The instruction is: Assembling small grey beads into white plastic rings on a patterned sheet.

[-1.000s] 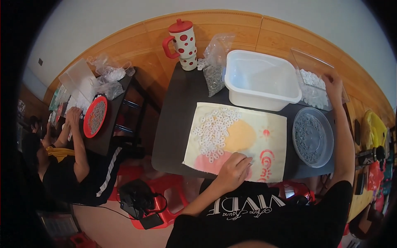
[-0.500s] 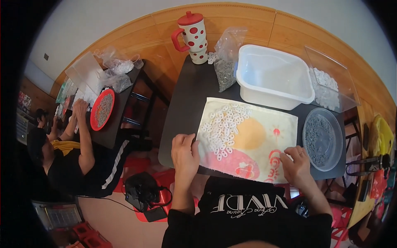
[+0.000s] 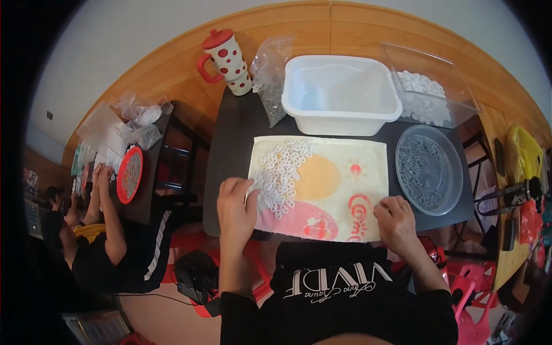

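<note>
A cream towel (image 3: 368, 155) with pink, red and orange prints lies on the dark table in front of me. Many small white oval pieces with holes (image 3: 282, 172) are heaped over its left part. My left hand (image 3: 234, 204) pinches the towel's left edge, which is lifted a little beside the pieces. At the lower right edge, my right hand (image 3: 397, 219) has its fingers curled in on the cloth; the fingertips are partly hidden. A round clear tub (image 3: 451, 198) holding small grey pieces (image 3: 422, 167) stands to the right of the towel.
Behind the towel stands a white plastic basin (image 3: 345, 123). Left of it are a bag of grey pieces (image 3: 273, 95) and a dotted tumbler (image 3: 230, 63). White pieces lie by a clear panel (image 3: 425, 98). At a neighbouring table a person (image 3: 86, 247) works near a red tray (image 3: 130, 175).
The whole view has turned, so the table's things sit further left in the picture. The towel's left edge looks more lifted at my left hand. Both hands remain at the towel's sides.
</note>
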`<state>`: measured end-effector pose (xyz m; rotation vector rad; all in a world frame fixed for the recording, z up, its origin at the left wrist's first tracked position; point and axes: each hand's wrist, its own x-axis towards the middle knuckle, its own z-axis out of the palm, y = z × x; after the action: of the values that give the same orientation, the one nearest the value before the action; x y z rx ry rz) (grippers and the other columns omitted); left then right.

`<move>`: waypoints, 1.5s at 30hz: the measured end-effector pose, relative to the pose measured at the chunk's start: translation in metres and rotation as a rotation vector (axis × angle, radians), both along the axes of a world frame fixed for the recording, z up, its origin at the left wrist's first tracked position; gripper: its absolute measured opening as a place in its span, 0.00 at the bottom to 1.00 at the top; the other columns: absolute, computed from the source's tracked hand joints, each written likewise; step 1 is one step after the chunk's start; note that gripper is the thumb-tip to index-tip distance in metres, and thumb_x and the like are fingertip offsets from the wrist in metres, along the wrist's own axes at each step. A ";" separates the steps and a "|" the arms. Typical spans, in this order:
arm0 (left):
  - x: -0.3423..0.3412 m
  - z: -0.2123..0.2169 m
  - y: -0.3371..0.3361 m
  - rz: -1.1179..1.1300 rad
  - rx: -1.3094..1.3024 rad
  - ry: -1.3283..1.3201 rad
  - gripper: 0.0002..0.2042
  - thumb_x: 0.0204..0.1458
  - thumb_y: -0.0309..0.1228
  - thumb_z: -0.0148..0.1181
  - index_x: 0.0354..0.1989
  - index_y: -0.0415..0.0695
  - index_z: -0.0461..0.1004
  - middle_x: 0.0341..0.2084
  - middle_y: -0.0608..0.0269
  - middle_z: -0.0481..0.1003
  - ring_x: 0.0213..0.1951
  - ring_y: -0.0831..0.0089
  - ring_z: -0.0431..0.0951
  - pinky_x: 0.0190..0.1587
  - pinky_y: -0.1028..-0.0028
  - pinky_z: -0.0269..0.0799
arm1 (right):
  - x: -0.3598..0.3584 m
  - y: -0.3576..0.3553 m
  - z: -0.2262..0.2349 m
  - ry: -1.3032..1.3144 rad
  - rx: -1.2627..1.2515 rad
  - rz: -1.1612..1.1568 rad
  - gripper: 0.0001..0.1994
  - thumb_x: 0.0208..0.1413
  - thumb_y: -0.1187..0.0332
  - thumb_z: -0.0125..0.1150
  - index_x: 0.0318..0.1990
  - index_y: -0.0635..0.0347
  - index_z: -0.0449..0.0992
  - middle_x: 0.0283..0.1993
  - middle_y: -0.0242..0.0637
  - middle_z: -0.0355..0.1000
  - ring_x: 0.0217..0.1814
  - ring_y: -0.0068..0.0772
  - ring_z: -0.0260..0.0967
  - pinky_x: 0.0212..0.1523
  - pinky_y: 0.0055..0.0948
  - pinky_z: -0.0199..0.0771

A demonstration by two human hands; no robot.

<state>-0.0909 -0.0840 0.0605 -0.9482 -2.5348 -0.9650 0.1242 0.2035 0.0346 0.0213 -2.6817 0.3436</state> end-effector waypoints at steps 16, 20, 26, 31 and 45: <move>-0.105 -0.016 0.034 0.077 -0.351 0.011 0.15 0.53 0.27 0.60 0.50 0.44 0.76 0.40 0.49 0.75 0.46 0.48 0.74 0.48 0.57 0.73 | -0.023 0.002 0.005 0.027 0.118 0.007 0.18 0.40 0.76 0.57 0.43 0.70 0.74 0.45 0.55 0.66 0.42 0.51 0.64 0.40 0.38 0.69; -0.130 -0.035 0.041 0.007 -0.337 0.004 0.11 0.48 0.23 0.64 0.41 0.40 0.77 0.34 0.50 0.73 0.44 0.49 0.74 0.47 0.59 0.72 | -0.060 0.000 0.012 -0.116 0.202 -0.062 0.24 0.42 0.76 0.60 0.51 0.71 0.71 0.55 0.70 0.63 0.50 0.59 0.66 0.43 0.38 0.75; -0.139 -0.042 0.035 -0.189 0.035 -0.235 0.03 0.51 0.21 0.62 0.32 0.37 0.74 0.30 0.56 0.77 0.32 0.66 0.78 0.33 0.68 0.72 | -0.094 0.012 0.001 -0.264 0.324 -0.196 0.23 0.45 0.75 0.61 0.52 0.69 0.68 0.57 0.72 0.62 0.53 0.59 0.67 0.48 0.39 0.76; -0.102 0.004 0.050 -0.248 0.368 -0.651 0.04 0.58 0.23 0.58 0.34 0.36 0.71 0.21 0.68 0.74 0.25 0.88 0.70 0.26 0.82 0.64 | -0.098 0.012 -0.007 -0.294 0.339 -0.198 0.22 0.47 0.74 0.60 0.52 0.67 0.68 0.55 0.67 0.65 0.52 0.55 0.68 0.48 0.39 0.74; -0.061 -0.004 -0.026 0.005 -0.067 -0.151 0.17 0.51 0.25 0.65 0.49 0.36 0.73 0.34 0.45 0.77 0.33 0.52 0.80 0.35 0.63 0.75 | -0.097 0.012 -0.009 -0.204 0.263 -0.222 0.24 0.45 0.77 0.59 0.54 0.67 0.67 0.59 0.69 0.61 0.51 0.56 0.66 0.49 0.40 0.72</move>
<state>-0.1515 -0.1102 0.0569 -0.9194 -2.7081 -0.9907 0.0270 0.2159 0.0252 -0.2436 -2.8748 -0.0811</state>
